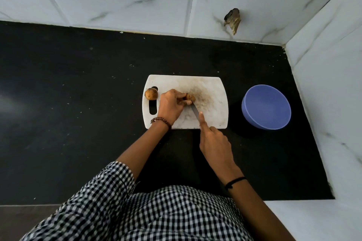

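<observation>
Black counter (78, 103), white board (211, 92): potato (191, 97) within left grip (172, 105), knife (195, 112) alongside.

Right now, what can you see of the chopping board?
The board is white and plastic-looking, with rounded corners, a slot handle at its left end and brown stains mid-surface. It lies flat on the black counter, left of the blue bowl, apart. A brown potato-like lump sits at the slot; the left hand holds a second lump on it against the knife.
</observation>
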